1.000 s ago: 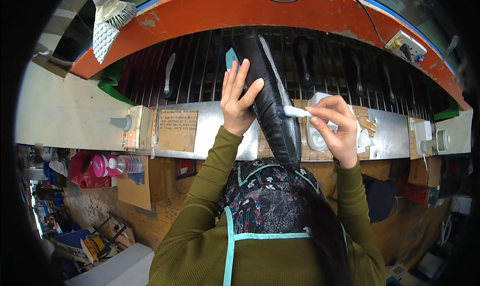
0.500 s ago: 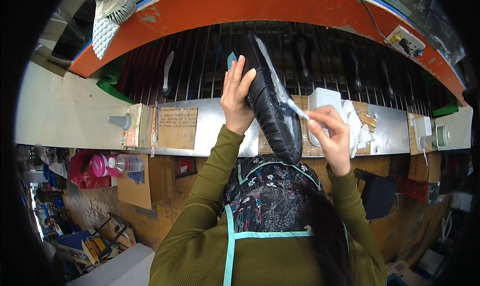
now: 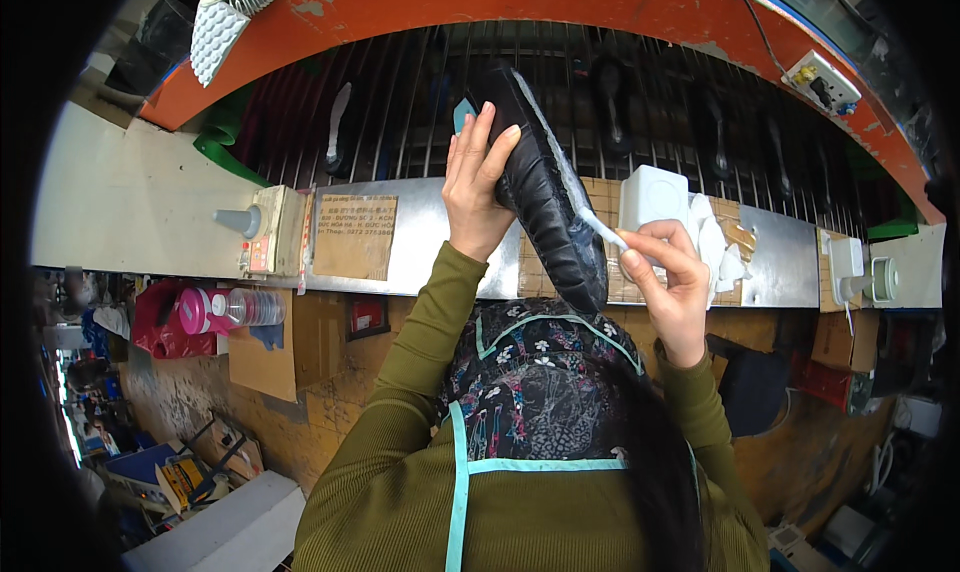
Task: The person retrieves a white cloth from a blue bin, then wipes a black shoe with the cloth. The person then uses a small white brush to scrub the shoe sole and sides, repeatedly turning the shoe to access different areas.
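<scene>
A black shoe upper [image 3: 540, 187], gathered in folds along one side, is held up at a tilt above the metal worktop. My left hand [image 3: 480, 187] grips it from the left side, thumb and fingers against it; a piece of light blue [image 3: 463, 115] shows beyond the fingertips. Whitish glue runs in a streak along the shoe's underside edge. In my right hand [image 3: 672, 282], a thin white brush [image 3: 603, 230] is pinched between thumb and fingers. Its tip touches the streaked edge on the shoe's right side.
Behind the worktop [image 3: 430, 242], a rack of metal rods [image 3: 400, 122] carries several dark shoe parts. A white container [image 3: 652, 200] and crumpled white cloth [image 3: 712, 257] lie right of the shoe. At left are a cardboard sheet [image 3: 354, 237] and a grey cone [image 3: 237, 218].
The brush has shifted slightly down the shoe's edge, and my right hand has moved a little right and down with it. My left hand keeps its hold on the shoe upper.
</scene>
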Motion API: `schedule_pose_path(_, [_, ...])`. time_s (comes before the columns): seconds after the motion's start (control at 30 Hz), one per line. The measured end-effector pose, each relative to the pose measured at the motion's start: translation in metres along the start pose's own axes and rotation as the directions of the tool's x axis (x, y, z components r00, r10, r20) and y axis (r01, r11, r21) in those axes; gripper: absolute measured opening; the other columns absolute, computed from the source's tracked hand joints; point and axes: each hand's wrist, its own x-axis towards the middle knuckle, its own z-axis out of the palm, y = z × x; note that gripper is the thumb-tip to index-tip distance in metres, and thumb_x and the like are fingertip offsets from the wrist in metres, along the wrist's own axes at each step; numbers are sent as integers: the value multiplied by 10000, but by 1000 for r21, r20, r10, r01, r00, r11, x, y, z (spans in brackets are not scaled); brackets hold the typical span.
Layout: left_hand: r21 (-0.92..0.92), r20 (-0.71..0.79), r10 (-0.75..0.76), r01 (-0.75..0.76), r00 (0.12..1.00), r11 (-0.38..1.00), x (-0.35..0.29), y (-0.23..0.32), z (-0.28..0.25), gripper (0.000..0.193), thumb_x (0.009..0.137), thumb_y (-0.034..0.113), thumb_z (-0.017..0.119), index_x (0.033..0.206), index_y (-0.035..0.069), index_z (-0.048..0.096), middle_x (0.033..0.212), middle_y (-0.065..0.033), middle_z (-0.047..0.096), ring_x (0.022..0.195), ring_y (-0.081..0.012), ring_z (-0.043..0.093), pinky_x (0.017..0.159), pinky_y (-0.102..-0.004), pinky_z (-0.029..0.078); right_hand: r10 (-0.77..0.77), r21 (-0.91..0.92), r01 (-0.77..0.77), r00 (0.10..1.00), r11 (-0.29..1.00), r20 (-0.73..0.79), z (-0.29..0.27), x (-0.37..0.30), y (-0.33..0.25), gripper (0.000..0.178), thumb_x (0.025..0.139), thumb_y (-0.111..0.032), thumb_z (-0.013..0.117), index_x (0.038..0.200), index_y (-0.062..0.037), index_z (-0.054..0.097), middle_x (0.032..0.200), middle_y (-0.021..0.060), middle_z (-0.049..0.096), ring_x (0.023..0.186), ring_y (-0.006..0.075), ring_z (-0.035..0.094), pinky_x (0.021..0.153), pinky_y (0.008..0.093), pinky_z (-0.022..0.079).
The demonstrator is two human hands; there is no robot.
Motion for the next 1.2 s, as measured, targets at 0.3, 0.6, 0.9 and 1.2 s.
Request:
schedule_pose_path(0.3, [7,-2,24,-24,1000,1000,3,0,-5,690,618,187,809,1242,238,520,1392,-107,421,1275,-345,402,1052,-497,312,-211,-144,201,976,969,-59,7,26,-8,201,786,-7,674,985,-33,697,870,47,549,731,98,530,589,207,439])
schedule_pose_path(0.6, [-5,-10,-14,14,1000,1000,8,-4,-5,704,619,180,811,1255,216,511,1390,-101,426,1266,-352,411,1046,-497,318,-195,-55,201,976,978,99,-6,24,-1,200,775,-5,680,973,-33,699,854,39,553,700,94,513,589,208,423])
schedule_pose_path(0.9, [-39,6,-43,43,999,998,9,-9,-3,737,630,144,806,1285,206,473,1393,-98,423,1249,-342,435,1051,-484,319,-142,-22,147,977,989,160,-18,17,1,184,780,-16,680,962,-27,702,859,36,554,705,82,517,583,207,430])
schedule_pose_path(1.2, [-15,64,-37,38,997,999,5,-6,-3,743,629,120,801,1289,206,470,1402,-93,412,1260,-337,422,1054,-484,314,-80,-76,84,995,994,52,-3,26,-4,181,792,0,651,970,6,680,875,60,557,815,144,530,708,242,418])
